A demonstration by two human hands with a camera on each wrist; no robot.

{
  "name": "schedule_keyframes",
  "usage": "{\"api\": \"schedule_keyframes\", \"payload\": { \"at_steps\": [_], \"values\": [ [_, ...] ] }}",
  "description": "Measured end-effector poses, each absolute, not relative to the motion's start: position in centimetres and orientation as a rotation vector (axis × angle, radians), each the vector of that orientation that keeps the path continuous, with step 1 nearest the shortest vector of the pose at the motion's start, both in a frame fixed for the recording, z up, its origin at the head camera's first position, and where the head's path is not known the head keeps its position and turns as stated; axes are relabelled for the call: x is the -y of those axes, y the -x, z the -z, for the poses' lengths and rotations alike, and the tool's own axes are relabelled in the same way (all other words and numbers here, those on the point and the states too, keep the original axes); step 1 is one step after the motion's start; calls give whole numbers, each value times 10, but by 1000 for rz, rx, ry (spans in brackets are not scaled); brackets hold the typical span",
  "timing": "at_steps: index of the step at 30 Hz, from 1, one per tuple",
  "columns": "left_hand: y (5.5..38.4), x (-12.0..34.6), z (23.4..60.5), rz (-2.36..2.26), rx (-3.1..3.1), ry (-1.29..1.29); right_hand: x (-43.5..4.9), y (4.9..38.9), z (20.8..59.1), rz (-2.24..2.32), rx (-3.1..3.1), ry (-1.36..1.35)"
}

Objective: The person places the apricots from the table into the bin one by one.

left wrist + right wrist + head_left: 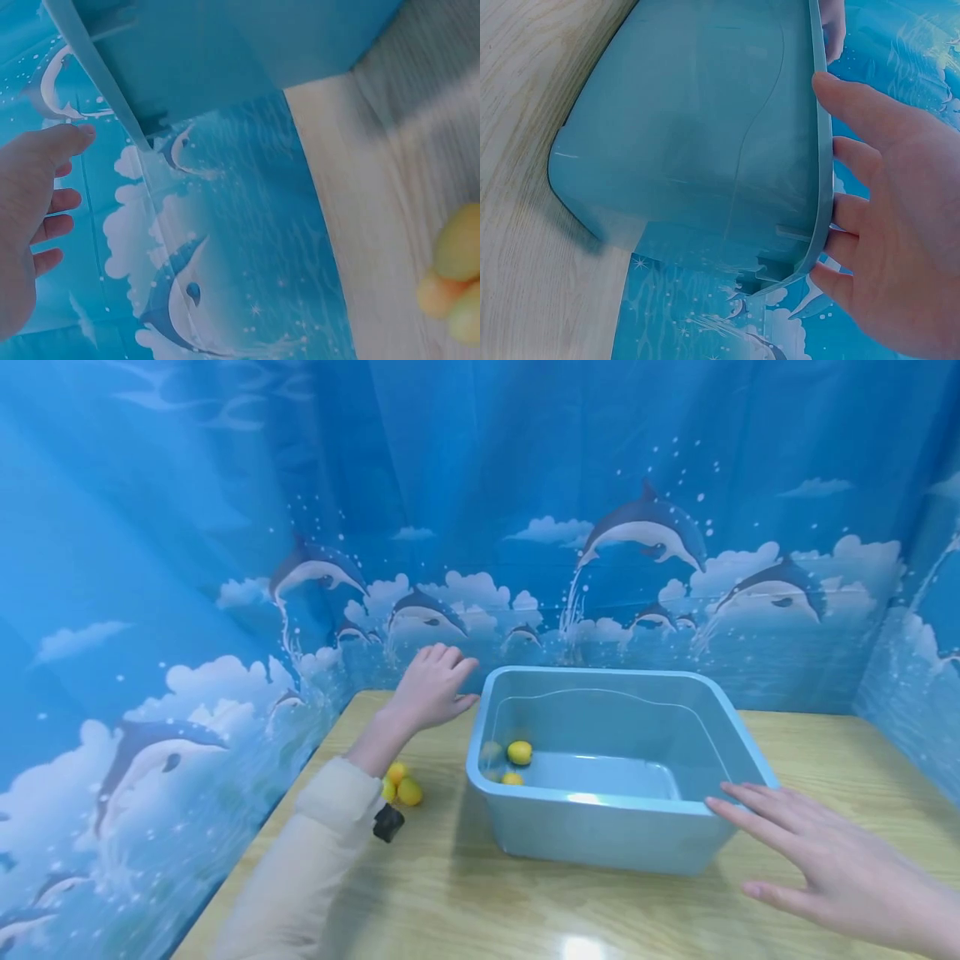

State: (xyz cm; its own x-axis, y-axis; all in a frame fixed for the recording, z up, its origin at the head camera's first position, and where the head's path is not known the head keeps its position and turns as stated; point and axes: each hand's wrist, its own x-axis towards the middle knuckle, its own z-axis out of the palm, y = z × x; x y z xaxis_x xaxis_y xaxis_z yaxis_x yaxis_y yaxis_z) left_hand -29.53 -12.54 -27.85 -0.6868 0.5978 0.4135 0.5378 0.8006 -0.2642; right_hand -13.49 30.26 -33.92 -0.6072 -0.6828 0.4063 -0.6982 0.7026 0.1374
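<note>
A light-blue plastic bin [592,835] stands on the wooden table in the head view. Two small yellow, lemon-like fruits [520,752] lie inside it near its left wall. My left hand [435,685] is raised beside the bin's left rim, fingers loosely bent and holding nothing; its thumb points toward the bin in the left wrist view. Below that forearm, several yellow-to-orange fruits [409,792] sit together on the table, partly covered by the sleeve. My right hand [907,217] has its fingers extended at the bin's rim, fingertips right at the edge by the near right corner.
The pale wooden table [525,902] carries the bin and the fruits. Behind and on both sides hangs a blue curtain [480,460] printed with dolphins and clouds. A small black device [387,822] is worn at my left wrist.
</note>
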Motion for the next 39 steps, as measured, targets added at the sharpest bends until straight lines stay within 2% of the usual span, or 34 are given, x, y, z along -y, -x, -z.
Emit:
{"api": "schedule_keyframes", "payload": {
  "at_steps": [16,23,39],
  "values": [
    [278,170,308,-197,2584,855,-302,134,338,-75,2483,-1051],
    [272,183,332,-233,2637,801,-302,135,339,-59,2507,-1036],
    [257,213,388,-336,2660,852,-302,138,341,-62,2499,-1068]
  ]
}}
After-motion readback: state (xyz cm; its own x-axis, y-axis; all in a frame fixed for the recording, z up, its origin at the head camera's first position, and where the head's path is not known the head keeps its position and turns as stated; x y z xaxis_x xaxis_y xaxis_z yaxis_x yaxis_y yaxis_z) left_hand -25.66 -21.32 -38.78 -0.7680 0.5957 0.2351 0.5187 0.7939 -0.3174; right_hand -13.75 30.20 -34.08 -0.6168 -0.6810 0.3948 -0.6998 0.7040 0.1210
